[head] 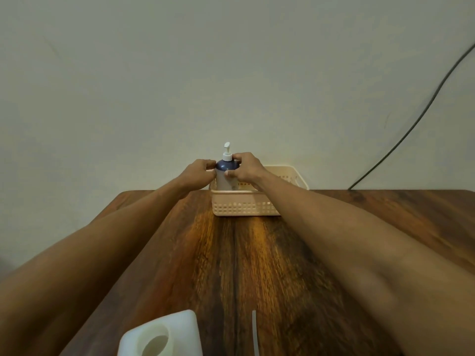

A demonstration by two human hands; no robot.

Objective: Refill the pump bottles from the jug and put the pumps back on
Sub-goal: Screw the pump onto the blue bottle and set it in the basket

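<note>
A white jug (160, 335) is standing at about 7 o'clock on the wooden table (231, 265), at the near edge, its wide round mouth open and facing up. Just right of it, near 6 o'clock, a thin pale stick-like piece (254, 330) is lying on the wood; what it is cannot be told.

Both forearms are reaching out toward 12 o'clock, where a cream slotted basket (244, 206) is sitting at the table's far edge against the wall. The left hand (199, 173) is curling loosely at the 9 o'clock side of the pump bottle (227, 176), fingertips touching its dark shoulder; whether it is truly gripping cannot be told. The bottle is standing upright in the left part of the basket, dark blue on top, pale lower down, with a white pump (227, 151) seated on its neck. The right hand (244, 170) is wrapping the bottle from the 3 o'clock side, thumb pressing the front and fingers closing near the pump collar.

At 2 o'clock a dark cable (421, 116) is running down the wall.
</note>
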